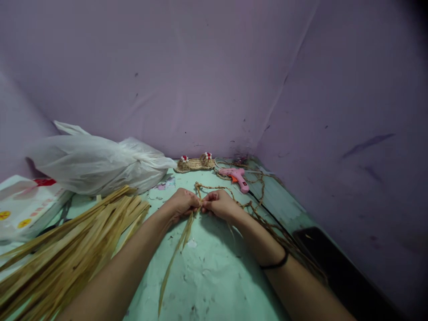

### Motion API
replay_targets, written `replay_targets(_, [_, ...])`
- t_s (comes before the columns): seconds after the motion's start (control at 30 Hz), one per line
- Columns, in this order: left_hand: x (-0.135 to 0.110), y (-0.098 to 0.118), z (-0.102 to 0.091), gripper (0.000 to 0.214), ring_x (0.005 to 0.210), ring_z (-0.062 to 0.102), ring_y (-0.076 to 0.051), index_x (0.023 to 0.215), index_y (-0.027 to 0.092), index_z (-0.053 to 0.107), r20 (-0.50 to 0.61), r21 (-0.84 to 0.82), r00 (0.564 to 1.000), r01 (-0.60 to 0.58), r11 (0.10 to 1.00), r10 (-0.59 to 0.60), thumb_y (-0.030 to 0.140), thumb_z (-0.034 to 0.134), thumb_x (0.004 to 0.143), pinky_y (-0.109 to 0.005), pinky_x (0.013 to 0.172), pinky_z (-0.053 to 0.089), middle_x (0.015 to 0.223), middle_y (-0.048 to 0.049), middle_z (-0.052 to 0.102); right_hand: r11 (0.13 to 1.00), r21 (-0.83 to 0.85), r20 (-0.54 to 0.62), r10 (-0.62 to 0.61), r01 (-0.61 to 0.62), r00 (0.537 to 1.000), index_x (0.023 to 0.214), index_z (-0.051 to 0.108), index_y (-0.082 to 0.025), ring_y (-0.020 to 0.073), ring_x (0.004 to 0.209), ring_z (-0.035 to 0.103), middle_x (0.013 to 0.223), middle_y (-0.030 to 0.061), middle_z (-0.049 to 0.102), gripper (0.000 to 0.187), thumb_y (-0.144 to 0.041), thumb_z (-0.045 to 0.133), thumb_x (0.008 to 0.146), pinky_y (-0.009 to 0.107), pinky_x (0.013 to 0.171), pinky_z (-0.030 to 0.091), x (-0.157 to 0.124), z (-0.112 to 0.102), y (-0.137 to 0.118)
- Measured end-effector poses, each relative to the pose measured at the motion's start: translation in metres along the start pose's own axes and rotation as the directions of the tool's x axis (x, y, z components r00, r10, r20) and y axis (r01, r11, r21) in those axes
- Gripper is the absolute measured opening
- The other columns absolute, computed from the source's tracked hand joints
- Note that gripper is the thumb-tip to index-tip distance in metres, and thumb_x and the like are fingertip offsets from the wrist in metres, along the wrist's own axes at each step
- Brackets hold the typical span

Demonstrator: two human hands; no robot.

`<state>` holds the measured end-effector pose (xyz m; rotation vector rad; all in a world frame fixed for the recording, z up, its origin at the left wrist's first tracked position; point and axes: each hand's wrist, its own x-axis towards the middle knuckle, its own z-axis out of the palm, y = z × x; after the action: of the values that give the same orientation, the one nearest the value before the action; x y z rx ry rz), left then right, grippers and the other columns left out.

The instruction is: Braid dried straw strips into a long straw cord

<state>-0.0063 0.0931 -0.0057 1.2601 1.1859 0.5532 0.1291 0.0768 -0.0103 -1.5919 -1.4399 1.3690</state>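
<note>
My left hand [182, 204] and my right hand [219, 205] meet at the middle of a pale green table [214, 276], both closed in a pinch on the same strand of dried straw [180, 243]. Loose straw ends trail from the pinch toward me. A braided straw cord [230, 192] runs from the hands away and to the right, past my right forearm, which wears a black band at the wrist.
A big bundle of dried straw strips [67, 249] lies at the left. Behind it are a white plastic bag [96, 162] and a printed bag [23, 207]. A small woven straw piece [195, 163] and a pink glue gun [237, 177] sit by the purple wall. A dark object [321, 249] lies at the right.
</note>
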Motion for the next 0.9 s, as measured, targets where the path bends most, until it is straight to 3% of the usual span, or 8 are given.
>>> replay_targets(0.1, [0.0,0.0,0.0,0.007,0.028,0.024,-0.002,0.045,0.011,0.049,-0.007,-0.003,1.0,-0.014,1.0,0.014,0.016,0.051,0.049,-0.017,0.033,0.011,0.034,0.0039,0.04,0.999,0.026,-0.005,-0.047,0.047,0.999,0.058,0.06,-0.01,0.0014,0.034,0.029,0.049,-0.0005,0.057,0.013,-0.014,0.051,0.066,0.016,0.036,0.02,0.001,0.001,0.003])
replay_targets(0.27, [-0.001,0.001,0.0,0.007,0.028,0.023,-0.002,0.045,0.012,0.048,-0.017,0.039,1.0,0.012,0.999,-0.012,0.015,0.049,0.051,-0.018,0.033,0.012,0.031,0.0053,0.036,0.999,0.014,-0.062,-0.042,0.042,0.997,0.051,0.059,-0.011,0.0033,0.035,0.03,0.041,-0.0019,0.051,0.012,-0.016,0.054,0.061,0.018,0.037,0.021,0.005,0.002,0.008])
replay_targets(0.43, [-0.007,0.009,-0.01,0.013,0.028,0.025,-0.004,0.048,0.012,0.053,0.113,0.222,0.992,0.037,0.974,-0.063,0.022,0.054,0.055,-0.019,0.034,0.013,0.03,0.0047,0.036,0.999,-0.004,-0.121,-0.038,0.038,0.992,0.049,0.057,-0.012,0.0044,0.036,0.033,0.039,-0.0027,0.049,0.008,-0.014,0.055,0.056,0.019,0.037,0.022,0.007,0.002,0.009])
replay_targets(0.53, [-0.015,0.021,-0.013,0.014,0.03,0.025,-0.004,0.047,0.012,0.053,0.039,0.329,0.992,0.1,0.939,-0.119,0.022,0.055,0.056,-0.02,0.034,0.015,0.032,0.0034,0.039,0.999,0.046,-0.104,-0.024,0.029,0.994,0.049,0.056,-0.012,0.0041,0.035,0.031,0.039,-0.0032,0.048,0.007,-0.014,0.053,0.055,0.019,0.037,0.021,0.005,0.002,0.008])
replay_targets(0.67, [-0.024,0.034,-0.001,0.011,0.031,0.028,-0.007,0.047,0.013,0.053,-0.109,0.486,0.984,0.175,0.856,-0.139,0.017,0.051,0.056,-0.021,0.037,0.02,0.029,0.0035,0.034,0.989,0.147,-0.065,-0.008,0.018,0.998,0.049,0.054,-0.012,0.0034,0.035,0.031,0.04,-0.0033,0.05,0.006,-0.012,0.051,0.054,0.018,0.037,0.021,0.0,0.005,0.003])
replay_targets(0.8, [-0.028,0.025,0.023,0.005,0.05,0.049,-0.016,0.053,0.014,0.057,-0.271,0.675,0.962,0.161,0.72,0.04,0.018,0.054,0.053,-0.023,0.046,0.03,0.045,-0.0038,0.049,0.97,0.244,-0.079,0.029,-0.009,0.996,0.05,0.051,-0.013,0.0031,0.034,0.029,0.036,-0.0067,0.044,0.004,-0.01,0.05,0.052,0.017,0.038,0.021,-0.003,0.008,0.002])
replay_targets(0.9, [-0.033,0.015,0.041,0.005,0.068,0.055,-0.022,0.057,0.015,0.057,-0.344,0.687,0.909,0.073,0.723,0.236,0.015,0.057,0.052,-0.024,0.055,0.034,0.058,-0.0091,0.055,0.949,0.316,-0.082,0.039,-0.011,0.996,0.049,0.051,-0.013,0.004,0.036,0.035,0.039,-0.0057,0.046,0.005,-0.009,0.048,0.051,0.017,0.039,0.024,-0.004,0.009,0.004])
